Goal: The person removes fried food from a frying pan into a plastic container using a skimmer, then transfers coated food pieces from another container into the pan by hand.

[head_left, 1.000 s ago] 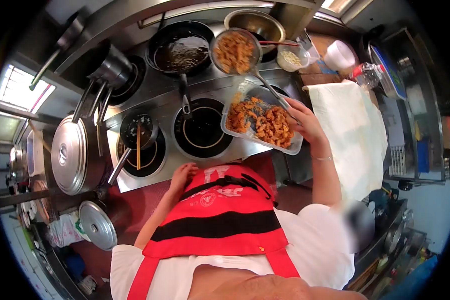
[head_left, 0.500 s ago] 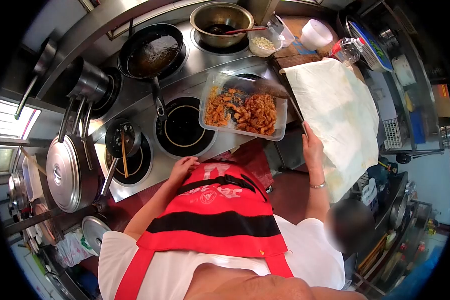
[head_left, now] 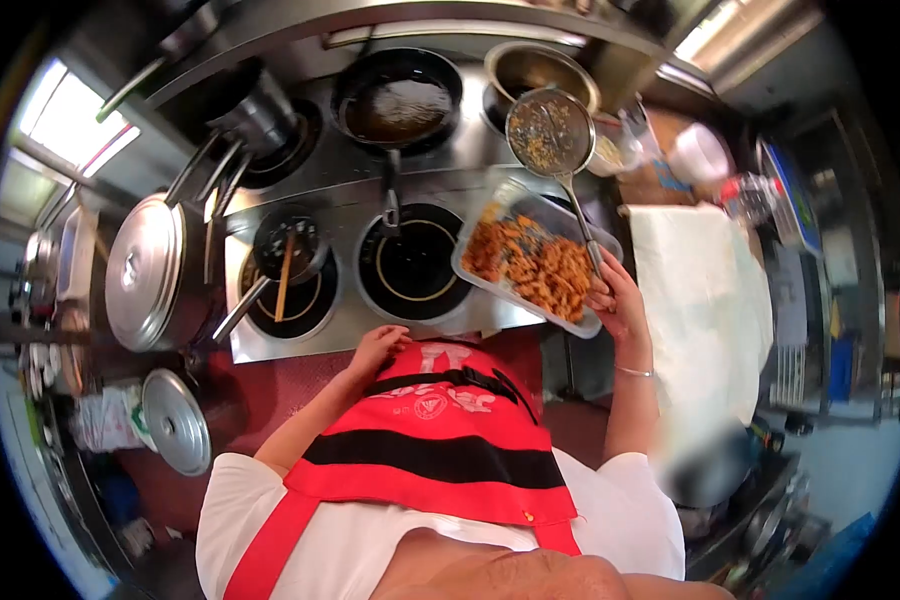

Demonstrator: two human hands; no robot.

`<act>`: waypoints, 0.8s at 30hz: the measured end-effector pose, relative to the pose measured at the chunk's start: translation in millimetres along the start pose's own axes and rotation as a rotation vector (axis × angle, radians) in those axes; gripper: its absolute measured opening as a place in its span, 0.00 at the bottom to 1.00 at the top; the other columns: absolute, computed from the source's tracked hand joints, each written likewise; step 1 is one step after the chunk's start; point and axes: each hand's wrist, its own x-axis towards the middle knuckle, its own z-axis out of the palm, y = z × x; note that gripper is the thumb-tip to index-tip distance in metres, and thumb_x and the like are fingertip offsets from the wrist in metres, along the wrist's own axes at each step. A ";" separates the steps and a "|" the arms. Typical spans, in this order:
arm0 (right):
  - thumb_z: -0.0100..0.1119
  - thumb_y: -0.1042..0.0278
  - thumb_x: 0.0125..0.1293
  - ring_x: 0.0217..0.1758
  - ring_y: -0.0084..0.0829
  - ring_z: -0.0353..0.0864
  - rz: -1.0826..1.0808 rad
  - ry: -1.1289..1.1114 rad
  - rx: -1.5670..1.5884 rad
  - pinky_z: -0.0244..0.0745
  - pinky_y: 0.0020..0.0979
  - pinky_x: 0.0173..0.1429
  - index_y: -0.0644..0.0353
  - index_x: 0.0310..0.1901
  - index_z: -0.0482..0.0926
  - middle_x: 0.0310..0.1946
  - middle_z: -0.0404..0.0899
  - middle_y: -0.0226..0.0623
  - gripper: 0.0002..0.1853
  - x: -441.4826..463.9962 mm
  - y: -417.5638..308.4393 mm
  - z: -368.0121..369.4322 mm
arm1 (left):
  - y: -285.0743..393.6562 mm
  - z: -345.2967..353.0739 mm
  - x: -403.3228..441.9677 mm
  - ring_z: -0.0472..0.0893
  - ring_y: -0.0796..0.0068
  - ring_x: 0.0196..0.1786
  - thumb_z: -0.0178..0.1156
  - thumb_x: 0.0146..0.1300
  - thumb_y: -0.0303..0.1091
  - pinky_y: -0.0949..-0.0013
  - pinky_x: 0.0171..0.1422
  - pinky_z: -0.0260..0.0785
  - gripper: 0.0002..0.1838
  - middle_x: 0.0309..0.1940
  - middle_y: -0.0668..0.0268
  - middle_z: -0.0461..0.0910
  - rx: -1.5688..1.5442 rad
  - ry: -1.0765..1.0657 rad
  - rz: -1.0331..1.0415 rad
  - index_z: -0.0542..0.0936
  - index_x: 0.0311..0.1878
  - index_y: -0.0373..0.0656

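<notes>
Strainer (head_left: 540, 115), crumbs in mesh, raised at the tub's far side; right hand (head_left: 615, 298) closed round handle. Best held steady, above the rim. Left hand (head_left: 382, 347): loose, apart, nothing visible held. Clear tub (head_left: 512, 299): browned pieces (head_left: 550, 280). Frying pan (head_left: 353, 85): oil-like liquid.

**Upper-limb posture, one side gripping and the other at ease**

The bare right hand (head_left: 615, 297) is held forward, its fingers curled in a closed grip. A thin, silver-coloured bracelet (head_left: 634, 373) encircles the arm just behind that hand, and the bare right forearm (head_left: 630, 420) runs back toward the body. The bare left hand (head_left: 378, 352), well apart to the left of the right hand and nearer the torso, has loosely bent fingers; the bare left forearm (head_left: 303, 422) slants outward and back from it.
</notes>
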 end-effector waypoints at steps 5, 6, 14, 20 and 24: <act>0.50 0.68 0.68 0.15 0.14 0.54 -0.130 0.000 -0.444 0.52 0.18 0.19 0.57 0.61 0.67 0.19 0.61 0.23 0.20 121.7 3.3 98.7 | 12.3 -9.1 -31.3 0.75 0.83 0.36 0.49 0.68 0.38 0.80 0.39 0.66 0.14 0.38 0.69 0.80 -0.073 0.117 0.002 0.76 0.49 0.42; 0.52 0.67 0.66 0.16 0.15 0.58 -0.198 0.020 -0.619 0.55 0.19 0.20 0.59 0.59 0.69 0.20 0.66 0.26 0.20 147.6 1.9 116.3 | 7.8 -14.0 -33.4 0.75 0.83 0.36 0.49 0.68 0.38 0.80 0.39 0.66 0.14 0.38 0.69 0.80 -0.084 0.128 0.013 0.76 0.49 0.42; 0.44 0.67 0.62 0.43 0.56 0.76 -0.683 0.350 -1.635 0.70 0.51 0.46 0.57 0.47 0.74 0.37 0.78 0.56 0.14 306.8 17.5 171.0 | -23.4 -51.5 -57.6 0.75 0.83 0.35 0.49 0.68 0.37 0.81 0.39 0.67 0.15 0.39 0.69 0.79 -0.340 0.311 0.077 0.73 0.52 0.40; 0.51 0.70 0.62 0.34 0.42 0.78 -0.511 0.093 -1.521 0.72 0.39 0.38 0.60 0.47 0.73 0.34 0.79 0.48 0.12 342.7 42.5 137.9 | -30.9 -64.5 -62.8 0.75 0.83 0.35 0.49 0.68 0.38 0.81 0.39 0.67 0.15 0.39 0.67 0.79 -0.420 0.338 0.074 0.74 0.52 0.40; 0.50 0.71 0.65 0.16 0.19 0.61 0.295 -0.078 -0.751 0.57 0.23 0.19 0.56 0.49 0.68 0.19 0.66 0.28 0.11 316.2 41.6 151.6 | -26.0 -63.7 -56.0 0.75 0.83 0.36 0.50 0.68 0.39 0.81 0.38 0.67 0.15 0.39 0.68 0.79 -0.368 0.293 0.067 0.74 0.51 0.40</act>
